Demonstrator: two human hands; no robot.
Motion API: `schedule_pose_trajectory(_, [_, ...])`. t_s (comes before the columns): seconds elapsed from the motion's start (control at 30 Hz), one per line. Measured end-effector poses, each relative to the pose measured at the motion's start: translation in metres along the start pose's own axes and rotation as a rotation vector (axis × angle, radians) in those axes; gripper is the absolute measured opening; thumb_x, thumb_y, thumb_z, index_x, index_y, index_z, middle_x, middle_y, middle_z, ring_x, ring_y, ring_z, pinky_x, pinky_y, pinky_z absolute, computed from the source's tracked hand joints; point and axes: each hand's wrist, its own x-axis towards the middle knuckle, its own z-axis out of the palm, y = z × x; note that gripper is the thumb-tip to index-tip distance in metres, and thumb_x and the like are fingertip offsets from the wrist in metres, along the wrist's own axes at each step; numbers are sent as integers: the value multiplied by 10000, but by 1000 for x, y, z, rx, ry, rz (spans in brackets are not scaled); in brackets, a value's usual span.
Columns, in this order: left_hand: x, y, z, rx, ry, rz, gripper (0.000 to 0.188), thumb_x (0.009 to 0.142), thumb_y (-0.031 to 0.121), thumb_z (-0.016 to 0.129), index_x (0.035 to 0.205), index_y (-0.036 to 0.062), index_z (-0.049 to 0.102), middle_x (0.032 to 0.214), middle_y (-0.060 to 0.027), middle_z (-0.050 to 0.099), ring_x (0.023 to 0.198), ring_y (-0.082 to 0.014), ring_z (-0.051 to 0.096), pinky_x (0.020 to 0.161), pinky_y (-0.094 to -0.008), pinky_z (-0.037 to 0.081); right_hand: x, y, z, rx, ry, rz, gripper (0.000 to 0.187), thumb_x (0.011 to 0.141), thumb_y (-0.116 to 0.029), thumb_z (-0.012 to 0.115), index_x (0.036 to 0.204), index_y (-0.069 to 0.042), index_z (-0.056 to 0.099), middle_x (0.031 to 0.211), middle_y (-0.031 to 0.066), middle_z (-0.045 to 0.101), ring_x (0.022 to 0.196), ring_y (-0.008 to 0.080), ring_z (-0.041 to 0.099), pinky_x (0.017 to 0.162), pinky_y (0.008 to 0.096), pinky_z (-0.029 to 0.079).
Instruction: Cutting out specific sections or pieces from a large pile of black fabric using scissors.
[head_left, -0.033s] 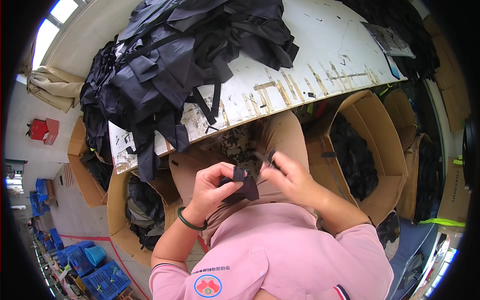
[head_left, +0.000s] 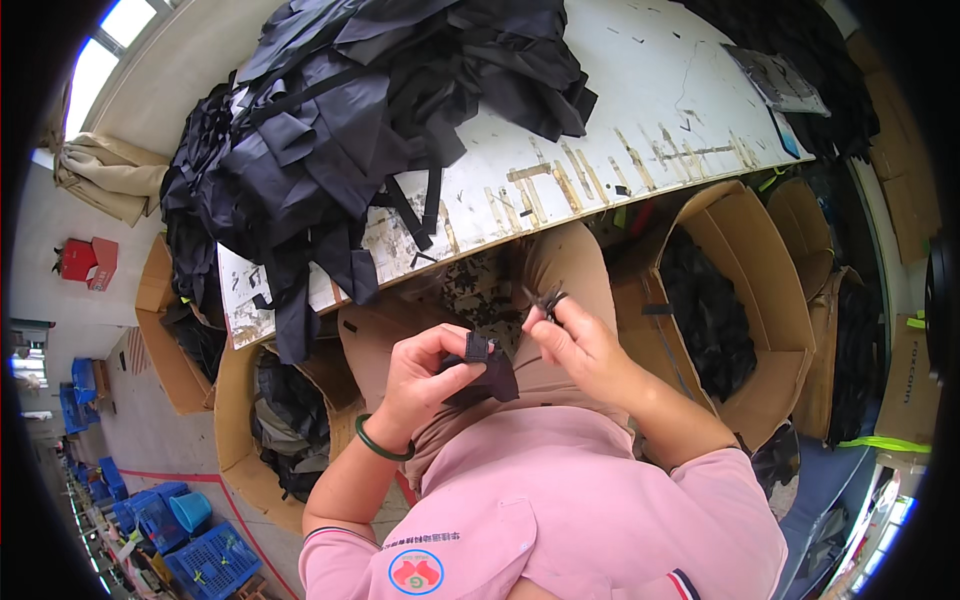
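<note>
I sit at a worn white table (head_left: 640, 130) with both hands over my lap. My left hand (head_left: 425, 375), a green bangle on its wrist, grips a small folded piece of black fabric (head_left: 485, 370) with a short strap end sticking up. My right hand (head_left: 580, 345) is just to the right of it. Its fingertips pinch a small black part (head_left: 548, 298), and I cannot tell what kind of part it is. The two hands are close together but hold separate pieces.
A big heap of black fabric and straps (head_left: 380, 110) covers the table's left half. An open cardboard box (head_left: 745, 250) to my right holds black pieces, and another box (head_left: 240, 440) stands to my left. Blue crates (head_left: 190, 550) stand on the floor at the lower left.
</note>
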Motion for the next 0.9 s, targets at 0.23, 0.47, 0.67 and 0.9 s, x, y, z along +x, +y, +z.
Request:
schedule_pose_trajectory(0.23, [20,-12,12,223,-163,58,125,809,14,690,912,6,620,1076,-78,529,953,-125,542,853,-250,443,2,19,10,522,69,-3,225,868,-116,687,1040,-35,567,872,-23,543,799,34,494,710,198,423])
schedule_pose_trajectory(0.47, [101,35,-43,439,187,221,424,819,70,702,1197,35,514,1083,-69,546,880,-122,574,820,-266,467,-58,77,-128,796,921,121,143,867,-145,664,939,-112,545,625,-90,434,449,10,353,401,179,266])
schedule_pose_trajectory(0.67, [225,98,-117,659,590,475,520,798,138,722,1235,24,465,1169,-140,527,732,-119,582,695,-264,495,-191,207,-216,722,1569,227,231,872,-249,687,780,-191,483,518,-107,272,389,23,256,362,217,185])
schedule_pose_trajectory(0.9, [306,141,-109,185,612,264,754,825,95,687,1422,42,230,1324,-196,441,881,-235,658,854,-368,520,-277,330,-177,568,1852,840,296,925,-377,602,969,-85,601,508,-55,313,354,87,284,325,256,201])
